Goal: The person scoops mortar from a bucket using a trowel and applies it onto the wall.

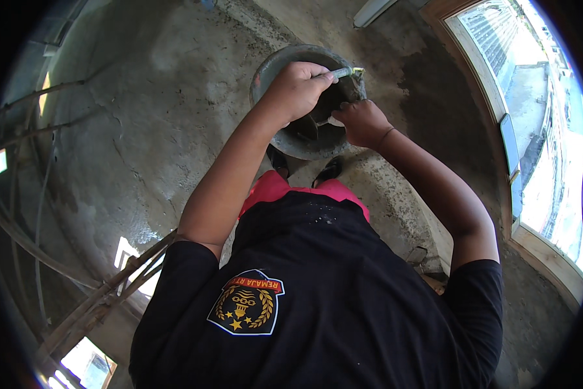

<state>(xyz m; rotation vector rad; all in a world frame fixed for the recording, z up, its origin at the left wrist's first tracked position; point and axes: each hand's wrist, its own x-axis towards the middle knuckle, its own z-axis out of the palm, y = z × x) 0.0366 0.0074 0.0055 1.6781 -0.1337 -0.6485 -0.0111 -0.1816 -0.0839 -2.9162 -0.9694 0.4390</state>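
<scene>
A round grey bucket point(279, 61) with mortar-stained walls stands on the floor just in front of my feet. Over its left side, my left hand point(299, 87) is closed round the pale handle of a hand tool point(343, 72). That tool's far end looks yellowish, and a grey, mortar-smeared part hangs below it at the bucket's right rim. My right hand point(364, 123) grips the whitish handle of a trowel point(312, 128), whose dark blade points left, inside the bucket. The shadowed bottom of the bucket and its contents are hard to make out.
Rough concrete floor point(174, 84) surrounds the bucket, with a raised edge point(395, 181) crossing near my feet. A wood-framed window opening point(499, 117) lies at the right. Wooden poles point(103, 292) lean at the left. My dark shoes point(330, 170) are close to the bucket.
</scene>
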